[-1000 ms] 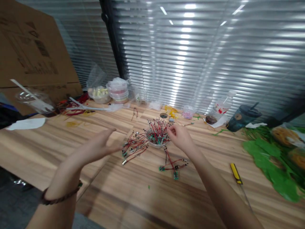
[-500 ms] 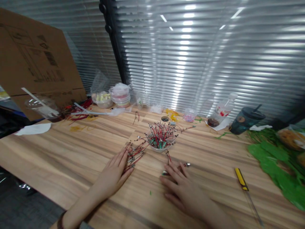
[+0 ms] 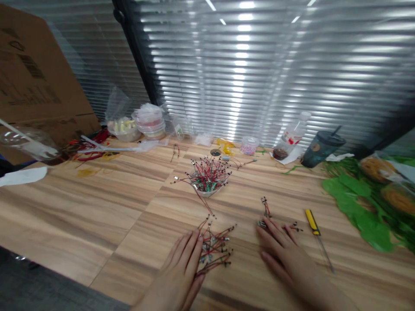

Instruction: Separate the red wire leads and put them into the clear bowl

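My left hand (image 3: pixel 181 263) lies on the wooden table, fingers stretched along the left side of a loose pile of red and black wired parts (image 3: pixel 214 246). To the right, my right hand (image 3: pixel 285 250) rests flat with its fingers over a few more wired parts (image 3: pixel 266 208), whose ends stick out past the fingertips. Beyond both hands stands a clear bowl (image 3: pixel 209 192) heaped with red and black wires and small green pieces.
A yellow-handled screwdriver (image 3: pixel 313 222) lies right of my right hand. Green leaves (image 3: pixel 359 198), a dark tumbler (image 3: pixel 320 149) and a bottle (image 3: pixel 293 136) are at the right. Stacked tubs (image 3: pixel 149 123) and a cardboard box (image 3: pixel 39 77) stand back left.
The view has shifted. My left hand and the wired pile beside it have moved right and nearer. My right hand has moved right with its wired parts, farther from the bowl and closer to the screwdriver.
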`<state>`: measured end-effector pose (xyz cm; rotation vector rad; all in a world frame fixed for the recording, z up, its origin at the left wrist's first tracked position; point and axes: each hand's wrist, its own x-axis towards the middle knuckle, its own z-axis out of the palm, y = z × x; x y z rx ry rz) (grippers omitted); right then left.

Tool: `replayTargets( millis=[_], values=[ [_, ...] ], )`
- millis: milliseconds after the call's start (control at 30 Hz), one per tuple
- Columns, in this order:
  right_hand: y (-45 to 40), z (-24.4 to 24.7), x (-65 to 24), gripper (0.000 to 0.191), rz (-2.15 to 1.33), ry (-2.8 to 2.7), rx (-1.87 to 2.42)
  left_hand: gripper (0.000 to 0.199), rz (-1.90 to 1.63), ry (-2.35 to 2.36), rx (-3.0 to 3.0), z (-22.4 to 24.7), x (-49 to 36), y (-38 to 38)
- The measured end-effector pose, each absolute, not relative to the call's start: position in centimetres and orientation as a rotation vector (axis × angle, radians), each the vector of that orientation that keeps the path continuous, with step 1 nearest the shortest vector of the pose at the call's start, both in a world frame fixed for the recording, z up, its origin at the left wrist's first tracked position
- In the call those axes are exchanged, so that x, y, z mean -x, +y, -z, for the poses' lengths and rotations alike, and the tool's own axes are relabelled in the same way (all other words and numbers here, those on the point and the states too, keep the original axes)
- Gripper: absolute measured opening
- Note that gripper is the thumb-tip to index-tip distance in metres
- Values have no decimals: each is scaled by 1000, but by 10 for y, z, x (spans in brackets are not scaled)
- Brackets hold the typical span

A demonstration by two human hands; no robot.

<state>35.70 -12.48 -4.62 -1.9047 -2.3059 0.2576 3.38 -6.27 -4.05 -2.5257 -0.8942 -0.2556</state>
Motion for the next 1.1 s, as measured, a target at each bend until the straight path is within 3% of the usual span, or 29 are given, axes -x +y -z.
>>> replayTargets(
  millis=[167, 433, 567, 733, 900, 1100],
  values=[
    [-133, 42, -367, 61, -20, -2010, 2014, 61, 217, -885, 2898, 45, -114, -37],
    [-115, 19, -375, 36, -46, -1860, 1902, 61, 170, -1031, 3259, 37, -178, -32],
    [-93, 7, -374, 31, -112, -1944, 1963, 64, 194, -1029, 3319, 10, -168, -27],
    [-81, -5, -361, 24, -186, -1992, 1909, 38, 103, -1442, 3098, -18, -120, 6],
    [-60, -13, -343, 18, -403, -2054, 1783, 32, 78, -1665, 2955, -9, -67, 38],
    [-23, -16, -287, 22, -445, -2249, 1630, 29, -129, -1535, 3036, -12, -60, 36]
  ],
)
